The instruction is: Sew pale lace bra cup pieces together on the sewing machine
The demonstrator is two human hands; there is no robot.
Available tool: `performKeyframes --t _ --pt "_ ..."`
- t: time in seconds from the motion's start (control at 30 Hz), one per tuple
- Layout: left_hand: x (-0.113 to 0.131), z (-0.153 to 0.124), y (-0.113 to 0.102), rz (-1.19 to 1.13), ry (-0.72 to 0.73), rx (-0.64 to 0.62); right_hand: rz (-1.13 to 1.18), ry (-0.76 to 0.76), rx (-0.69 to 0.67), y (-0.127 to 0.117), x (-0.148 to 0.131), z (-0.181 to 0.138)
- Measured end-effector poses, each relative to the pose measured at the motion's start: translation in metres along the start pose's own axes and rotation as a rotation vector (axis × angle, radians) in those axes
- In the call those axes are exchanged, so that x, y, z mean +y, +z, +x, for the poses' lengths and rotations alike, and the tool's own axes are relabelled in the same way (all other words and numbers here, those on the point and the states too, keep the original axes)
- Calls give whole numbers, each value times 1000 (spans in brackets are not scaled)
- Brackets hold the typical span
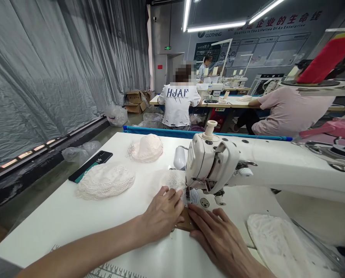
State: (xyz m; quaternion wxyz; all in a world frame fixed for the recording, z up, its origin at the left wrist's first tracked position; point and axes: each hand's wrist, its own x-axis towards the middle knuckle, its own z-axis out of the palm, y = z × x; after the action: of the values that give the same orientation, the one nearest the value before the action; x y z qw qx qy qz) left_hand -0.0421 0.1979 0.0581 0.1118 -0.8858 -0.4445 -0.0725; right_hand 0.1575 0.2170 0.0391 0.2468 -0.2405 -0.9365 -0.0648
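Note:
My left hand (163, 214) lies flat on the white table, fingers together, pressing a piece of white lace (175, 180) that runs under the needle of the white sewing machine (215, 164). My right hand (218, 235) lies flat beside it, fingers stretched toward the needle. Between both hands sits a small tan piece (186, 224), which the fingertips touch. The presser foot (189, 195) is just ahead of my fingers.
A pile of white lace pieces (105, 181) and a pinkish padded cup (147, 148) lie on the table (73, 216) to the left, next to a black phone (90, 166). More white fabric (279, 239) lies at right. Two people sit at tables behind.

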Motion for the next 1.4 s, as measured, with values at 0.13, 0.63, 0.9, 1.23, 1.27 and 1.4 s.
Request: performKeyframes --t 0.13,0.63,0.9,1.23,1.27,1.4 --pt "19 -11 -5 -23 -82 17 47 2 10 -8 -5 4" --pt "25 -120 -50 -196 -232 -7 162 -42 -21 -21 -68 2" --pt "41 -160 -37 -146 -63 -31 74 -191 -81 1 -115 -22" --pt "60 -176 -21 -15 5 453 151 -196 36 -4 -141 -7" --pt "65 -176 -25 -109 -20 468 260 -183 -16 -12 -140 -7" --pt "92 -180 -53 -744 -255 300 740 31 -338 -43 -137 -21"
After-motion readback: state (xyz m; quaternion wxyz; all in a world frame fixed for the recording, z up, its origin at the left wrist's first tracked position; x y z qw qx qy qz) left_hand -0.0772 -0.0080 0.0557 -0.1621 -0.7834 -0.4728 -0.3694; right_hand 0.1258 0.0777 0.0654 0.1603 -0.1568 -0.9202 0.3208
